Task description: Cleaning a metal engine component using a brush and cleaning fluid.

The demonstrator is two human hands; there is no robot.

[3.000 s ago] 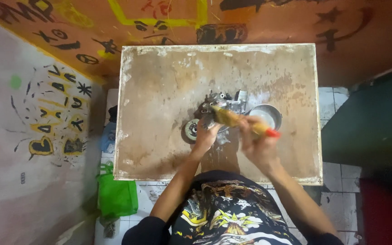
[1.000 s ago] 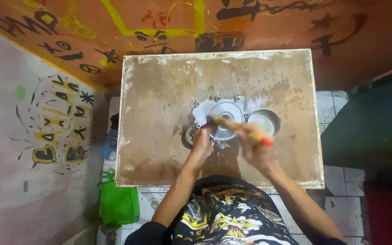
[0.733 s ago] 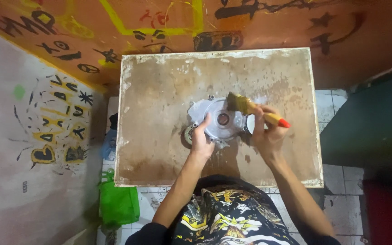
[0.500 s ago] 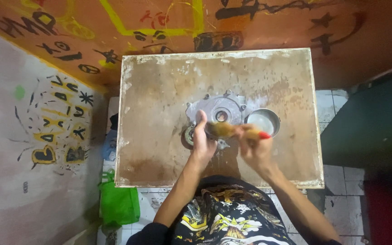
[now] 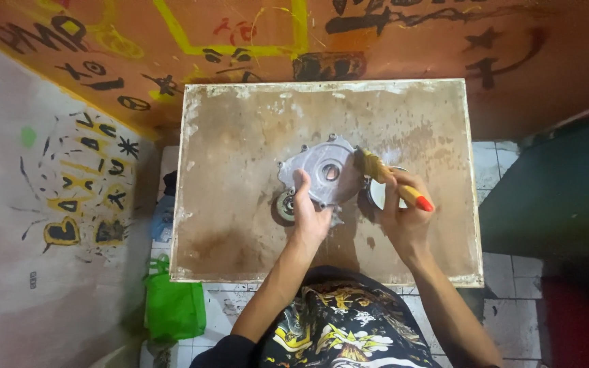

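A grey metal engine cover [image 5: 322, 170] stands tilted on a worn brown table [image 5: 240, 157]. My left hand [image 5: 308, 215] grips its lower edge, thumb up on its face. My right hand [image 5: 400, 215] holds a paintbrush [image 5: 390, 182] with a yellow handle and red tip. The bristles touch the cover's right edge. A small round metal bowl [image 5: 378, 194] sits behind my right hand, mostly hidden. A round bearing-like part [image 5: 284, 204] lies on the table just left of my left hand.
The table stands against an orange wall [image 5: 376, 34] with painted marks. A pale painted wall [image 5: 49, 204] is on the left. A green bag [image 5: 172, 307] and a blue item [image 5: 163, 218] lie on the tiled floor at the table's left. A dark green surface [image 5: 560, 197] is on the right.
The cover has been turned and shifted under my left hand. The brush swung from the cover's lower front to its right edge, and the bowl is more hidden now.
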